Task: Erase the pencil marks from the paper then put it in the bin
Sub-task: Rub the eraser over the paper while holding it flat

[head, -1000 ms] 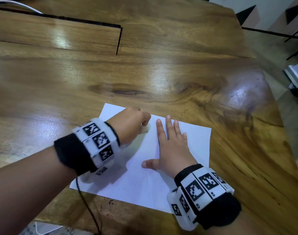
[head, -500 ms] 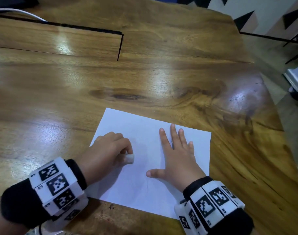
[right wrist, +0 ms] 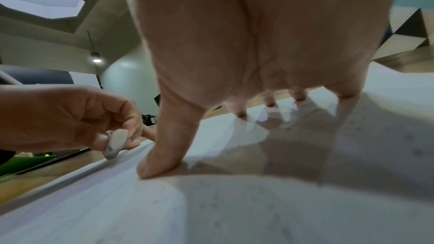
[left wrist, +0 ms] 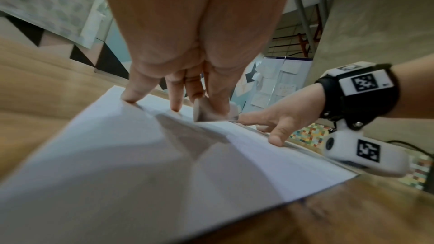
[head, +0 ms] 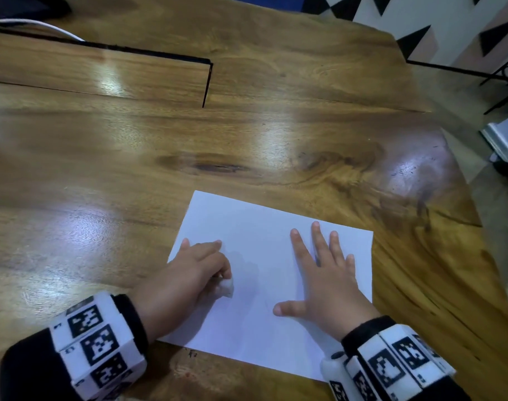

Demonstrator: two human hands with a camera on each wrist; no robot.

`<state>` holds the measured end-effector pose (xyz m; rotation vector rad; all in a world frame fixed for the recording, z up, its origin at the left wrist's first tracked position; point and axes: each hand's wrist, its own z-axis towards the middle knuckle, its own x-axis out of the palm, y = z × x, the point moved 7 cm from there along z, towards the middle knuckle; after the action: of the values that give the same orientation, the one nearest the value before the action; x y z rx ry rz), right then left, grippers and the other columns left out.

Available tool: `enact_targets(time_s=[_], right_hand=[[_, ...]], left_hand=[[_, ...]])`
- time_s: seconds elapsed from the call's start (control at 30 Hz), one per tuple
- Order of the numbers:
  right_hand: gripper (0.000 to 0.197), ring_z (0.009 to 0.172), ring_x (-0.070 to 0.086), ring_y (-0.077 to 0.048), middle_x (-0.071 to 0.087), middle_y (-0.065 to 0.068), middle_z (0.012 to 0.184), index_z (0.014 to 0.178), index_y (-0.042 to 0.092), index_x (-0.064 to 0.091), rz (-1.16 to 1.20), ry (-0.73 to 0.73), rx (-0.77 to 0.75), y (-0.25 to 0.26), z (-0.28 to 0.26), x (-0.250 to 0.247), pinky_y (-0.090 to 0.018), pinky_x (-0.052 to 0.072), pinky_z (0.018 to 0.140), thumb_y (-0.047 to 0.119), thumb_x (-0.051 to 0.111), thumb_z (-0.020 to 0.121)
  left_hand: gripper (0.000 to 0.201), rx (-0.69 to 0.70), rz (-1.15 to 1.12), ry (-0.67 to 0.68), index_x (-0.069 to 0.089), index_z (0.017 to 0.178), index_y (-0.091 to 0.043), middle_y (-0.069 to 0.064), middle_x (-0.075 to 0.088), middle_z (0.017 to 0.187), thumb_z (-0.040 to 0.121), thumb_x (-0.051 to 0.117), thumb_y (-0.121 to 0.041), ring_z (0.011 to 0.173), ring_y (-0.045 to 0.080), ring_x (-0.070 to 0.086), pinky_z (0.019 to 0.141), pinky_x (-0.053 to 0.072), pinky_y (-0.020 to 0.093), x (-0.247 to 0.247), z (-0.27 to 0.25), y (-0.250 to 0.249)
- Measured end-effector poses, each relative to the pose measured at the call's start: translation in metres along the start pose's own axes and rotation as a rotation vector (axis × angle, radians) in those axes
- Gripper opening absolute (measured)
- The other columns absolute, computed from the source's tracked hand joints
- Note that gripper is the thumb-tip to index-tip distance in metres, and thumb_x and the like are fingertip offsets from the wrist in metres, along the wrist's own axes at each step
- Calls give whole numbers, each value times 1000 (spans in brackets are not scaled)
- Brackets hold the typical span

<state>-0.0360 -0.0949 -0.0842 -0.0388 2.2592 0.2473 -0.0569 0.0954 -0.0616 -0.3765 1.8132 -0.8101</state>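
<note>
A white sheet of paper (head: 255,322) lies flat on the wooden table (head: 131,175) near its front edge. My left hand (head: 195,273) pinches a small white eraser (head: 226,286) and holds it down on the sheet's left half. The eraser (left wrist: 211,112) shows a grey, worn tip against the paper (left wrist: 140,173), and it (right wrist: 115,144) appears again in the right wrist view. My right hand (head: 322,273) lies flat with spread fingers on the right half of the paper (right wrist: 258,211), pressing it down. Any pencil marks are too faint to make out.
The table's right edge (head: 478,227) runs close to the paper, with floor beyond. A white box-like object (head: 504,137) stands on the floor at far right. A dark slot (head: 206,85) cuts the tabletop at the back. A white cable (head: 35,24) lies far left.
My left hand has pulled the eraser from the sheet's far middle back toward me and to the left. My right hand has stayed pressed on the paper.
</note>
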Motion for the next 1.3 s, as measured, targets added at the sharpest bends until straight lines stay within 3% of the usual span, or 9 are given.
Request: enact_targets(time_s=[0.37, 0.5, 0.6, 0.73, 0.9, 1.03, 1.13, 1.23, 1.3], right_hand=[[125, 137, -38, -22, -48, 8, 139, 141, 33, -32, 8, -2, -49, -3, -9, -6, -43, -13, 115, 65, 67, 71], [124, 140, -32, -21, -40, 9, 149, 144, 37, -26, -13, -41, -82, 16, 4, -8, -46, -11, 115, 67, 67, 68], [127, 141, -29, -20, -36, 10, 151, 145, 37, -25, -10, -60, -61, 16, 6, -10, -46, -9, 116, 67, 69, 66], [134, 143, -26, -18, -33, 13, 152, 146, 26, -28, -9, -66, -30, 14, 6, -11, -45, -7, 118, 68, 70, 64], [137, 143, -25, -17, -31, 14, 153, 146, 24, -28, 4, -86, -31, 14, 4, -13, -44, -7, 118, 68, 71, 63], [136, 143, -25, -15, -31, 15, 153, 146, 25, -27, 30, -99, -35, 14, 3, -13, -43, -8, 117, 67, 72, 63], [136, 143, -24, -15, -30, 16, 153, 146, 27, -26, 39, -118, -39, 14, 3, -14, -42, -8, 117, 66, 73, 63], [135, 144, -22, -13, -28, 17, 154, 147, 29, -24, 30, -136, -43, 13, 3, -16, -41, -6, 117, 68, 72, 62], [134, 144, -21, -13, -27, 18, 154, 148, 30, -24, 18, -143, -47, 13, 2, -17, -40, -5, 116, 71, 70, 61]], left_hand=[[11, 2, 92, 31, 53, 94, -22, -8, 52, 106, 89, 46, -15, 133, 4, 29, 112, 0, 28, 18, 15, -21], [27, 4, 121, 52, 54, 89, -25, -9, 52, 92, 77, 37, -43, 99, 10, 48, 104, 27, 34, 13, 20, -28], [17, -12, 164, -17, 58, 88, -28, -9, 52, 78, 77, 52, -40, 80, 15, 52, 79, 44, 32, -5, 40, -33], [12, -94, 180, -85, 64, 87, -20, -11, 52, 61, 77, 66, -25, 73, 18, 55, 69, 41, 23, -26, 89, -39], [15, -69, 243, -74, 66, 93, -13, 6, 70, 91, 79, 63, -19, 90, 23, 62, 72, 40, 21, -21, 128, -53], [7, 33, 213, -28, 65, 76, -9, -6, 51, 61, 79, 63, -16, 70, 18, 47, 54, 33, 11, -11, 99, -54], [22, 121, 226, 159, 53, 60, -21, -8, 43, 60, 77, 66, -22, 61, 13, 42, 51, 27, 14, 8, 64, -47], [6, 111, 244, 197, 64, 72, -17, -7, 50, 68, 77, 65, -18, 66, 10, 44, 53, 29, 5, 7, 69, -45], [7, 68, 272, 105, 65, 84, -13, -3, 52, 74, 78, 62, -13, 73, 15, 48, 53, 29, 12, -2, 92, -48]])
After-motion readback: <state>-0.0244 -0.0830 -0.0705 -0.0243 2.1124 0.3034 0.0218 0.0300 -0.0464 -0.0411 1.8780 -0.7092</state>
